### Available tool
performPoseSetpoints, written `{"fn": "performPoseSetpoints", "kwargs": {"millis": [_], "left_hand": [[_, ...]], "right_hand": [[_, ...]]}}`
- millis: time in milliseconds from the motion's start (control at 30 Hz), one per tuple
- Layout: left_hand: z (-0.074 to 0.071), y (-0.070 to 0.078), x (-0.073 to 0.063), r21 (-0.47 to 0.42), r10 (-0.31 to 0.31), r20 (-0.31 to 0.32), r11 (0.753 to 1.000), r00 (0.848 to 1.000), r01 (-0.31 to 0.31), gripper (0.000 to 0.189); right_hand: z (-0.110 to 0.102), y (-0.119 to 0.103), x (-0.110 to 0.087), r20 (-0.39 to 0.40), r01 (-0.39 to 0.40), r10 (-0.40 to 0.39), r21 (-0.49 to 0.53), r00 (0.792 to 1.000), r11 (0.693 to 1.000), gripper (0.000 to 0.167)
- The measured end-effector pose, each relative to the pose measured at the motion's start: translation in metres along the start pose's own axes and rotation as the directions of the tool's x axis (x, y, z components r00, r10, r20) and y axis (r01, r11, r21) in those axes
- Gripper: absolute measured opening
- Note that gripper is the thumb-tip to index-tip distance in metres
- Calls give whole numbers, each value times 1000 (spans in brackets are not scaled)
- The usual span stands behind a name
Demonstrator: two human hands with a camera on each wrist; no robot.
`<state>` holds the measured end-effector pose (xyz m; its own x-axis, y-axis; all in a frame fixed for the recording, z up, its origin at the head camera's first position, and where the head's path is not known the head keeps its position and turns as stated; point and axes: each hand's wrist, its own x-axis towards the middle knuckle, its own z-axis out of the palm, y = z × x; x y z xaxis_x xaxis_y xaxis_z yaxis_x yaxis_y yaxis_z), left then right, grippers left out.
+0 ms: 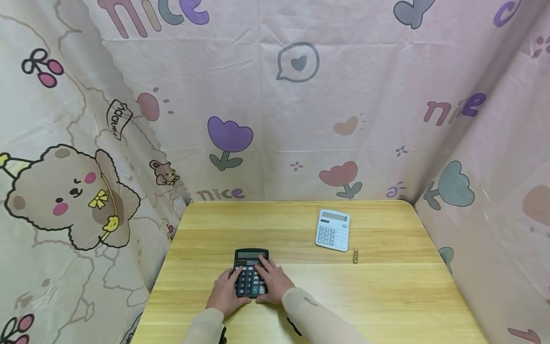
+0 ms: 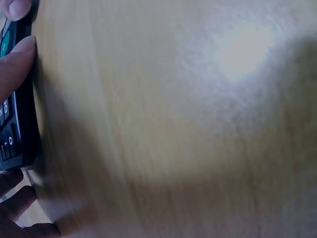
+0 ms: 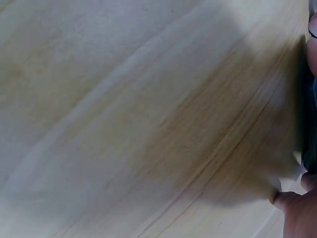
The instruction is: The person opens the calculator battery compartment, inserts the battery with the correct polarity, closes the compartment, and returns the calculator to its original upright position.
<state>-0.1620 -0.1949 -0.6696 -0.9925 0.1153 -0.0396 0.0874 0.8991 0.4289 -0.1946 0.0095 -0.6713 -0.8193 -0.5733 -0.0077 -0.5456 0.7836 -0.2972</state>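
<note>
A black calculator (image 1: 248, 282) with a grey display lies face up in the head view, between two hands. The left hand (image 1: 227, 292) grips its left side, the index finger reaching onto the upper left keys and the thumb at the near edge. From the right, the right hand (image 1: 274, 283) holds the other side, fingers spread over the upper right keys up to the display. In the left wrist view a thumb (image 2: 19, 67) presses the near edge of the calculator (image 2: 22, 124). Only a dark sliver of it shows in the right wrist view, beside the fingers (image 3: 299, 210).
A light blue calculator (image 1: 333, 230) lies farther back to the right on the wooden table (image 1: 386, 296). Near its lower right corner is a small brownish cylinder (image 1: 355, 256). Printed fabric curtains (image 1: 292, 110) hang along the table's back and sides.
</note>
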Motion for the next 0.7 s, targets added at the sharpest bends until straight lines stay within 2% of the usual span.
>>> {"fn": "performPoseSetpoints", "kwargs": {"millis": [700], "left_hand": [[-1,0,-2,-10,-11,3,1000,1000,11,103]], "right_hand": [[1,1,-1,-1,5,-5,-7,1000,1000,101]]}}
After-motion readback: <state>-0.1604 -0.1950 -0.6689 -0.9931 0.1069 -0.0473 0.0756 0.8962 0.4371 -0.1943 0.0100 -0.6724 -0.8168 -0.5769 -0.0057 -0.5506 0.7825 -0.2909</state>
